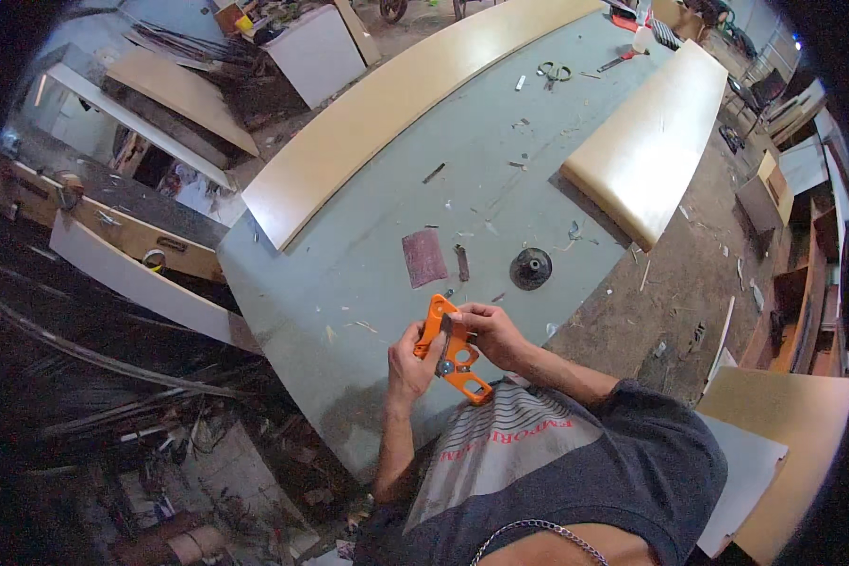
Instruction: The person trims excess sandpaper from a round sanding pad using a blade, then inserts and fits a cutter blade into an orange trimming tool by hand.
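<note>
Close to my body, over the near edge of the table, both hands hold an orange hand tool (pixel 468 357) with cut-out holes and small metal fittings. My left hand (pixel 410 363) is closed around its left side, the thumb lying along a dark part. From the right, my right hand (pixel 489 332) pinches its upper part; some fingertips are hidden. Just beyond the hands, a purplish sheet like sandpaper (pixel 425 258) lies flat beside a short dark strip (pixel 462 263). A black domed disc (pixel 531 269) with a raised centre rests to their right.
On the grey-green tabletop (pixel 349 283), a long curved-looking light board (pixel 377 113) runs along the left side. Another thick board (pixel 651 141) overhangs the right edge. Scissors (pixel 554 71) and a red-handled tool (pixel 619 62) lie far back, with scattered scraps between. More panels (pixel 774 424) stand at right.
</note>
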The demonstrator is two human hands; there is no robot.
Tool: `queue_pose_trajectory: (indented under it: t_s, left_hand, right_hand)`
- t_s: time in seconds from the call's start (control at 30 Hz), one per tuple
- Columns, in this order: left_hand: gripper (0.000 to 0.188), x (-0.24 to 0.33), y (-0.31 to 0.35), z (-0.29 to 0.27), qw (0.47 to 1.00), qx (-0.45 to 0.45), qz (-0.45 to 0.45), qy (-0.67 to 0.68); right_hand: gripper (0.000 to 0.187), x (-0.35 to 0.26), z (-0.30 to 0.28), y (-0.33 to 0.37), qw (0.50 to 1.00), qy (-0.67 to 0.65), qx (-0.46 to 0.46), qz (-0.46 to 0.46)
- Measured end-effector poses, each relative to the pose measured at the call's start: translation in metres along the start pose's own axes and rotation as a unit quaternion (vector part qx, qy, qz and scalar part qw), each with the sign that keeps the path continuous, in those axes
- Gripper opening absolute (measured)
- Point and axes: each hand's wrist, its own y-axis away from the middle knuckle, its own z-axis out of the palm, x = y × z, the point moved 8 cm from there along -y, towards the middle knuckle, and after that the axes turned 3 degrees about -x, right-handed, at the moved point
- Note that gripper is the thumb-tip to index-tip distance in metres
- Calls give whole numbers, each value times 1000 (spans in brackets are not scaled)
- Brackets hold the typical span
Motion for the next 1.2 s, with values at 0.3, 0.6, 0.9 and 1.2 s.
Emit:
queue_pose_trajectory:
  t_s: [0.3, 0.6, 0.9, 1.2]
  left_hand:
    - [29, -7, 0, 4, 1000, -15, 8, 7]
    - [29, 3, 0, 5, 1000, -22, 17, -13]
    - [28, -6, 1, 7, 998, -43, -16, -31]
    - [24, -7, -2, 5, 998, -55, -7, -40]
  right_hand:
    - [25, 1, -2, 4, 999, -5, 30, 24]
    - [29, 7, -3, 4, 998, 36, 30, 52]
    - [21, 7, -7, -2, 997, 62, 6, 44]
    - [20, 8, -10, -6, 994, 107, 19, 7]
